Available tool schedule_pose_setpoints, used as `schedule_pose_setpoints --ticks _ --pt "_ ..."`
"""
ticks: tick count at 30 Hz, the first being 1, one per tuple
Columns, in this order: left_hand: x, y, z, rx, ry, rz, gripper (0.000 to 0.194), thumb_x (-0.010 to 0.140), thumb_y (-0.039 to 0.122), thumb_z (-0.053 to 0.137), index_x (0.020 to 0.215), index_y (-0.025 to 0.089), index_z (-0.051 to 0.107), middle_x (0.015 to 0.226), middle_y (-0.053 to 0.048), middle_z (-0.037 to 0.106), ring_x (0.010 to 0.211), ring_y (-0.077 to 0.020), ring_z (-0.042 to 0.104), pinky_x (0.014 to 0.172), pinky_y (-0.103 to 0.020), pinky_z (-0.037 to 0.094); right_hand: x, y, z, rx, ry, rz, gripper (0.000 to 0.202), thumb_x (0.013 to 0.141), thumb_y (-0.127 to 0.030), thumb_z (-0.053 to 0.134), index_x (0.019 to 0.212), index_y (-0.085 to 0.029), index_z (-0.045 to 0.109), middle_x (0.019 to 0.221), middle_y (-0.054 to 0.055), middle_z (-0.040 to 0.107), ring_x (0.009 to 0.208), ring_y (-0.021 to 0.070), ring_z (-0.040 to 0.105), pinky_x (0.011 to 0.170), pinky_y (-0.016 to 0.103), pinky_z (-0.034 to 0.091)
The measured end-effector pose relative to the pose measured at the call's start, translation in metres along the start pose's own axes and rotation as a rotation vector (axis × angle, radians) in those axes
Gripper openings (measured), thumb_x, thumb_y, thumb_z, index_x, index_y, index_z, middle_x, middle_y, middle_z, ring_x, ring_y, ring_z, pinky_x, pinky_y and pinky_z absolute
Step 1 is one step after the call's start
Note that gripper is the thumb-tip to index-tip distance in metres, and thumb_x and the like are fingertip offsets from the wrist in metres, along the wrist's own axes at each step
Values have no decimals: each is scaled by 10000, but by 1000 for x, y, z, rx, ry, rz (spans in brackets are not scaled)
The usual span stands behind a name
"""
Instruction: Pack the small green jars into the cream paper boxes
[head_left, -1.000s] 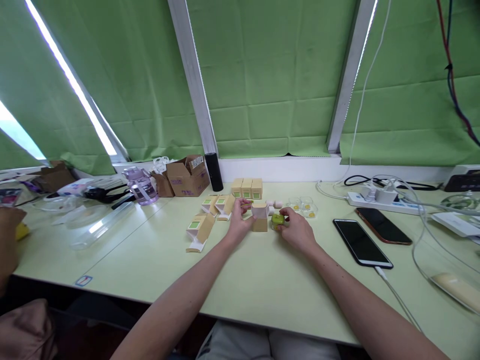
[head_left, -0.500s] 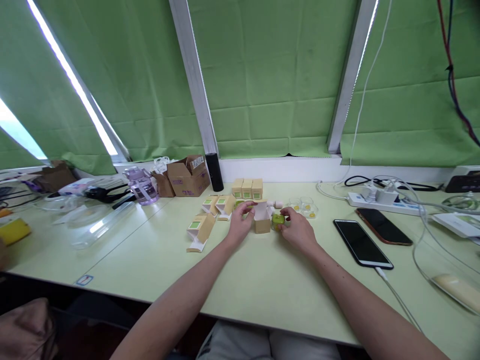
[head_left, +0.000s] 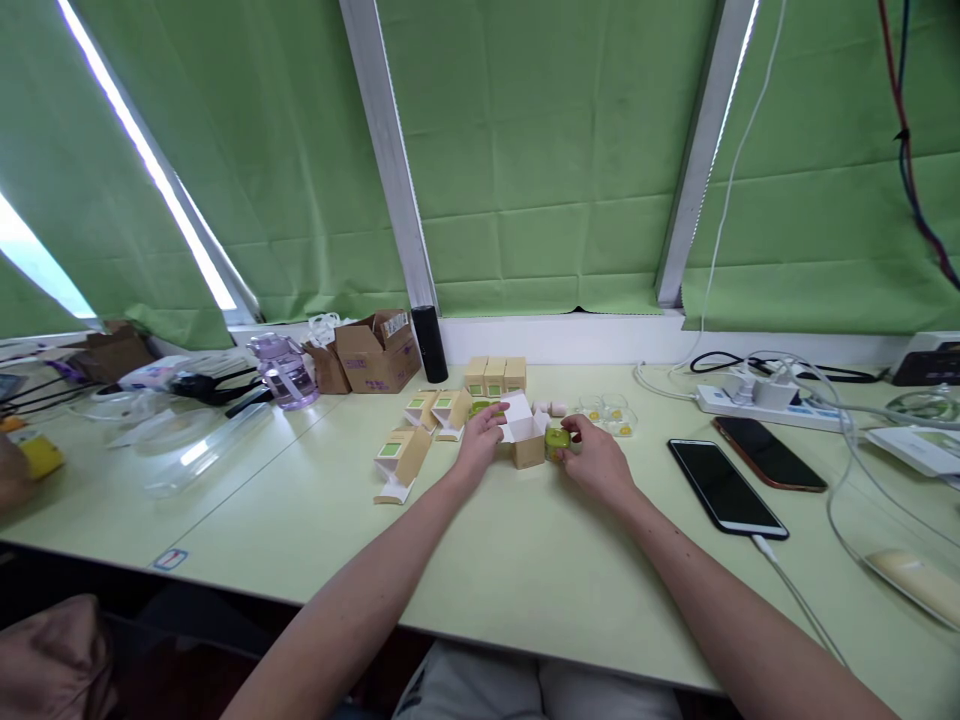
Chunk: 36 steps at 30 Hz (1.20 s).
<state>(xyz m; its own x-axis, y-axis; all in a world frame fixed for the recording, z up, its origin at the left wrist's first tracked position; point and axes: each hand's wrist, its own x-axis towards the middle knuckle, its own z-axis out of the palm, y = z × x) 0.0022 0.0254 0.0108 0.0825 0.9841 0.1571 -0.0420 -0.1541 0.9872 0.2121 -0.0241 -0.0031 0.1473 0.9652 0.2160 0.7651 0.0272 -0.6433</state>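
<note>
A small tan cardboard box [head_left: 529,453] stands on the table with its white-lined top flap [head_left: 518,414] up. My left hand [head_left: 478,445] is at the box's left side, thumb and fingers at the flap's edge. My right hand [head_left: 600,460] grips a small green jar [head_left: 557,441] between thumb and fingers, just right of the box. Beside my left hand lie opened boxes with green labels [head_left: 411,455], and another green item [head_left: 478,407] shows partly behind that hand. A clear tray with yellow-centred cups [head_left: 616,415] sits beyond my right hand.
Three closed boxes [head_left: 495,376] stand at the back. To the left are a brown carton [head_left: 377,352], a black cylinder [head_left: 428,345] and a purple bottle [head_left: 283,372]. Phones [head_left: 726,487] and a power strip [head_left: 772,408] lie right. Another person's hand [head_left: 13,475] shows far left.
The small box has turned slightly, and its flap now stands wider open toward my left hand. My right hand stays at the green jar. At far left, the other person's hand has come further into view.
</note>
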Motion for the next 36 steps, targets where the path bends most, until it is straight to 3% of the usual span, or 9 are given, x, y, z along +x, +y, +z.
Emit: schedule_pose_setpoints --ticks 14,20,26,31,36 --pt "0 1 -3 6 4 -6 611 522 117 543 1098 157 744 1007 -107 772 899 -235 692 718 -303 497 0 3 1 43 37 -68 408 834 -194 647 1233 -258 593 1223 58 736 1052 249 690 815 344 493" --pt "-6 4 -2 6 -43 3 607 534 139 554 1109 143 749 953 -98 773 905 -240 691 770 -325 510 5 0 -15 216 244 -63 355 856 -280 633 1203 -252 563 1172 64 726 945 240 672 808 369 482" --pt "-12 7 0 -22 -170 10 640 546 149 570 1165 153 733 987 -95 781 894 -229 684 794 -317 491 0 -11 -27 507 408 -213 394 872 -388 640 1220 -232 540 1268 115 673 941 236 656 886 416 532" --pt "-13 4 2 -49 -276 27 640 569 154 601 1200 163 708 1027 -101 787 861 -221 690 780 -318 494 -12 -25 -23 596 346 -364 370 907 -348 620 1249 -245 524 1295 117 643 1043 251 655 951 443 544" --pt "-15 4 5 -94 -282 47 586 567 147 611 1144 165 710 1003 -95 796 890 -231 709 777 -310 505 -20 -31 -15 624 243 -477 364 937 -313 606 1285 -265 511 1261 97 642 1058 240 639 947 433 556"
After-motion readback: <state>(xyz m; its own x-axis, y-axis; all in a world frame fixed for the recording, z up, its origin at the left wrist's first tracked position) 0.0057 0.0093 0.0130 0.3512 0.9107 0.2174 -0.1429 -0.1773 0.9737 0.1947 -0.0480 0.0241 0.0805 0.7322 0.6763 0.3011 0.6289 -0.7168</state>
